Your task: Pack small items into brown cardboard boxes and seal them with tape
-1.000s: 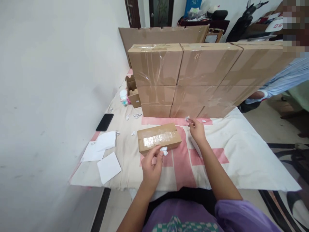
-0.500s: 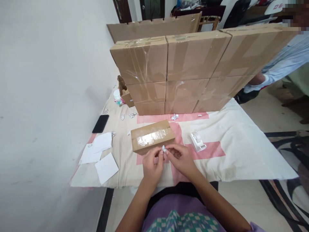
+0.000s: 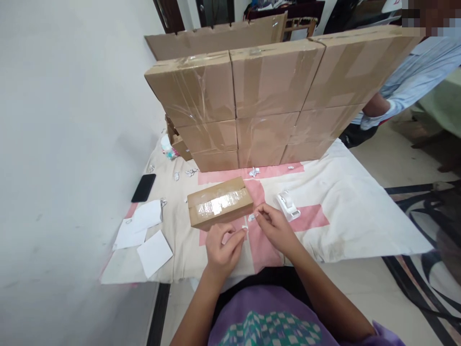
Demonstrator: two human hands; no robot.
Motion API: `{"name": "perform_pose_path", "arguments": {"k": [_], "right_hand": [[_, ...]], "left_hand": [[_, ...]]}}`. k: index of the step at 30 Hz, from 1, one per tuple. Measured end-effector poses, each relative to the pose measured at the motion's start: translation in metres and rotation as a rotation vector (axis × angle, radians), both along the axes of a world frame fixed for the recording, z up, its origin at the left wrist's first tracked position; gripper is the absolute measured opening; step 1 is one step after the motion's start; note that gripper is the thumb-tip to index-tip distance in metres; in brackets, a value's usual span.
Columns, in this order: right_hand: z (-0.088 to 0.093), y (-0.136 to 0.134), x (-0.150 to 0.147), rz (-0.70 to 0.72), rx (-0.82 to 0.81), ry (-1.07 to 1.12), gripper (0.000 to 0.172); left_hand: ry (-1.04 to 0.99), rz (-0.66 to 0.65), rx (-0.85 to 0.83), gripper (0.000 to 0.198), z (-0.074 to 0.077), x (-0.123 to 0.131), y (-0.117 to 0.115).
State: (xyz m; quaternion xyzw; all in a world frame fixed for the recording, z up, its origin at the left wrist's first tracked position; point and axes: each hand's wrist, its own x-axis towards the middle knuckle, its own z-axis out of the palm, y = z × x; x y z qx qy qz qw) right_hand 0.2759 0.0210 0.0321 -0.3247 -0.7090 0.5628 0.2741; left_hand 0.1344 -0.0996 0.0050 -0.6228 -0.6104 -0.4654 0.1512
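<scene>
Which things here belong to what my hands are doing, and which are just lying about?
Likely part of it:
left hand: white piece
right hand: second white piece

Seemingly lying about, not held:
carton
tape dispenser
phone
papers
stacked boxes

left hand (image 3: 222,250): fingers (image 3: 236,238) pinched | right hand (image 3: 276,231): pinched | hands apart

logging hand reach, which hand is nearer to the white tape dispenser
The right hand: it is just left of the tape dispenser and closer to the person's body. The left hand is farther left, by the near side of the cardboard box.
</scene>
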Motion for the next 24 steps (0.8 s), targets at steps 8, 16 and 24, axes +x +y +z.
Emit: {"name": "perform_pose_path", "arguments": {"k": [8,16,24], "right_hand": [[-0.023,0.020,0.029,-0.165,-0.146,0.077,0.025],[-0.050,0.008,0.076,-0.295,-0.132,0.047,0.025],[-0.042,0.112,0.019,-0.160,0.292,-0.491,0.017]], "left_hand": [[-0.286,-0.103,-0.204,0.024,0.025,-0.021,0.023],[-0.362,-0.201,-0.518,0.015,0.077,-0.041,0.160],[-0.396,0.048,-0.417,0.023,0.065,-0.043,0.081]]}}
